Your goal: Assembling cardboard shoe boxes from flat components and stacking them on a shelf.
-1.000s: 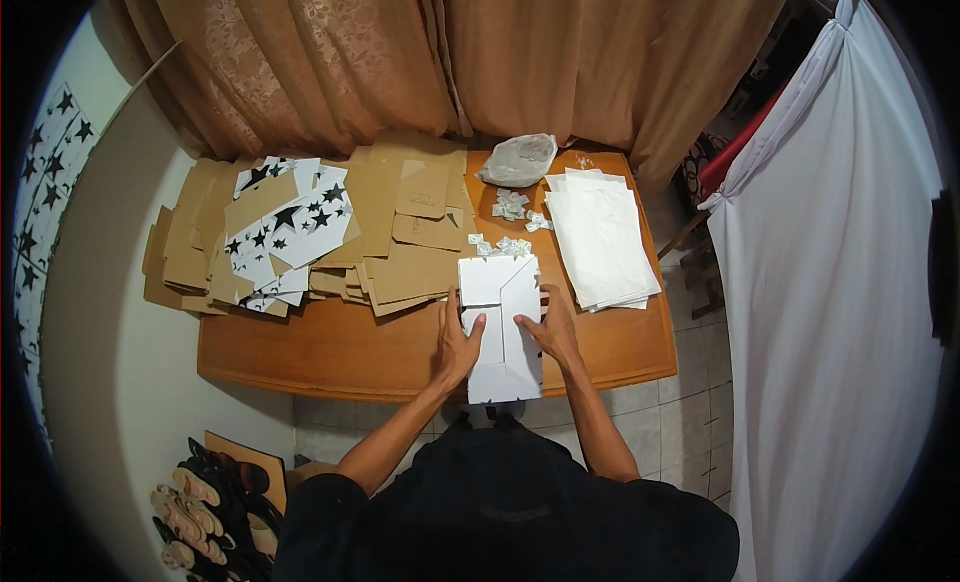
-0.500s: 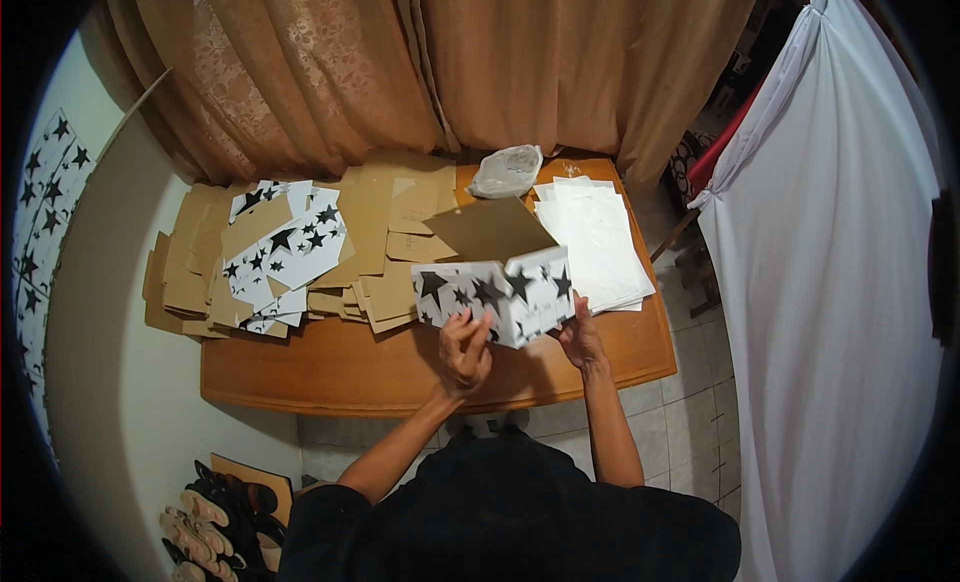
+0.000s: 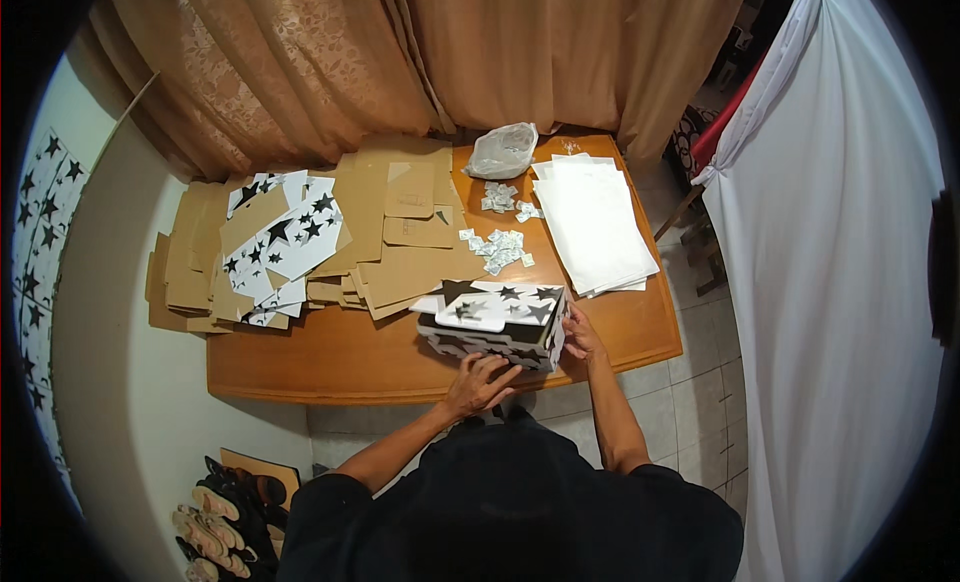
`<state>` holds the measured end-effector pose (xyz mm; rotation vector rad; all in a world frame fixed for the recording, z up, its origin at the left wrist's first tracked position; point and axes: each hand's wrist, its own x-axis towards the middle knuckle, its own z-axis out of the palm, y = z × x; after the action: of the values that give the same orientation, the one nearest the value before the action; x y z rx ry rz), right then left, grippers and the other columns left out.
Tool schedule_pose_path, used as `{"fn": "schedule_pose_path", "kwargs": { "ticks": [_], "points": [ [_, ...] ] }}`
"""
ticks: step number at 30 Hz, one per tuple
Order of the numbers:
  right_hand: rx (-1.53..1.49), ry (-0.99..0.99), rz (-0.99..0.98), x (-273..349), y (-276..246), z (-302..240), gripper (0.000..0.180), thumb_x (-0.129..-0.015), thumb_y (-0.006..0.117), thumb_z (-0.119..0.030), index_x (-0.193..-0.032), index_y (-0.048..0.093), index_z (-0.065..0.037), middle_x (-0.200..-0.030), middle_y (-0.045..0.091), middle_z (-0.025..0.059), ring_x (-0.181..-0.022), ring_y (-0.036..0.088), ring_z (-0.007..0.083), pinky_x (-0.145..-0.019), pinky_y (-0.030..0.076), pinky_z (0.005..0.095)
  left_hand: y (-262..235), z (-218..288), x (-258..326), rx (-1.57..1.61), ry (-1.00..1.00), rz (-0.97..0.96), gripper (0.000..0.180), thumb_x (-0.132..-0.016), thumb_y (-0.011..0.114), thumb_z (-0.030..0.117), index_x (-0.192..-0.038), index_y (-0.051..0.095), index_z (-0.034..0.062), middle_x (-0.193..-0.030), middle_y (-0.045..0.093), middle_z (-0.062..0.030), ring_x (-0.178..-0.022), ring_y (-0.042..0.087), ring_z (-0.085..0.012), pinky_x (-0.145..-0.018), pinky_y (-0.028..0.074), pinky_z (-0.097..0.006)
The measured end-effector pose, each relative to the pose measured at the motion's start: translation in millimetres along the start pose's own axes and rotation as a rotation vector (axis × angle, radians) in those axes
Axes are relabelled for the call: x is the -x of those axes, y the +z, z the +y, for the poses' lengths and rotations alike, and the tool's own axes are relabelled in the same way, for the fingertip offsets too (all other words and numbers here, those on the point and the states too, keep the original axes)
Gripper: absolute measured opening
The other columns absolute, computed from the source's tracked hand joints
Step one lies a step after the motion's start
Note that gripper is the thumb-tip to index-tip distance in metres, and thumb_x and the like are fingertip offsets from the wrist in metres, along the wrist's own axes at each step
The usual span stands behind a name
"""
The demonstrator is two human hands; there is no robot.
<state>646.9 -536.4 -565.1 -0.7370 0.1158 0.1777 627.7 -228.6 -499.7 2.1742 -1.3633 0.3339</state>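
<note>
Head view: both hands grip a star-printed box (image 3: pixel 495 325) at the near edge of the wooden table (image 3: pixel 330 357) — left hand (image 3: pixel 480 382) spread on its front wall, right hand (image 3: pixel 578 334) clamped on its right end. My guess: pressing unevenly could buckle a loose flap, or the box might slide off the edge. Behind it lie flat cardboard blanks (image 3: pixel 390 232), small paper scraps (image 3: pixel 500 247), white sheets (image 3: pixel 592 222) and a plastic bag (image 3: pixel 503 150) — brown curtains (image 3: pixel 400 62) beyond, tiled floor (image 3: pixel 690 412) below.

Flat sheet folded into star-printed box (image 3: pixel 495 324), now lowered onto table (image 3: pixel 330 357)
</note>
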Motion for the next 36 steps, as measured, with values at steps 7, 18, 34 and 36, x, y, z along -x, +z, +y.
{"fn": "schedule_pose_path", "kwargs": {
  "ticks": [7,18,34,36],
  "points": [
    [0.317,0.011,0.340,-4.2,-7.3,3.8,0.052,-0.092,0.074,-0.010,-0.139,0.053,-0.012,-0.127,0.056,0.0072,-0.103,0.061,0.0131,-0.080,0.053,0.0252,-2.6,-31.8,69.6,0.202,-0.745,0.333,0.020,-0.098,0.063,0.020,-0.094,0.059,0.0008,-0.100,0.054,-0.0134,-0.087,0.056,-0.0299,-0.077,0.045,-0.039],
    [0.904,-0.051,0.119,7.1,33.9,-30.5,0.067,-0.080,0.061,0.004,-0.143,0.052,-0.017,-0.141,0.052,0.0104,-0.128,0.054,0.0292,-0.094,0.055,0.0408,-19.9,-135.1,74.7,0.797,-1.063,0.385,0.043,-0.096,0.046,-0.006,-0.137,0.054,0.0020,-0.127,0.062,-0.0148,-0.110,0.063,-0.0196,-0.083,0.052,-0.029],
    [1.195,-0.196,-0.047,-6.9,30.4,-40.8,0.037,-0.093,0.068,-0.016,-0.130,0.068,-0.015,-0.156,0.041,0.0178,-0.142,0.042,0.0335,-0.114,0.037,0.0460,-57.5,-145.6,50.7,0.414,-0.703,0.126,0.032,-0.091,0.068,0.001,-0.121,0.067,0.0099,-0.138,0.056,-0.0151,-0.125,0.057,-0.0270,-0.097,0.053,-0.034],
    [1.184,-0.224,-0.062,-16.2,27.6,-39.3,0.035,-0.095,0.065,-0.017,-0.129,0.068,-0.014,-0.150,0.048,0.0174,-0.141,0.043,0.0302,-0.111,0.041,0.0410,-57.4,-152.2,34.1,0.740,-0.761,0.254,0.023,-0.091,0.068,0.002,-0.114,0.065,0.0069,-0.135,0.059,-0.0148,-0.127,0.056,-0.0246,-0.100,0.050,-0.032]
  ]
}}
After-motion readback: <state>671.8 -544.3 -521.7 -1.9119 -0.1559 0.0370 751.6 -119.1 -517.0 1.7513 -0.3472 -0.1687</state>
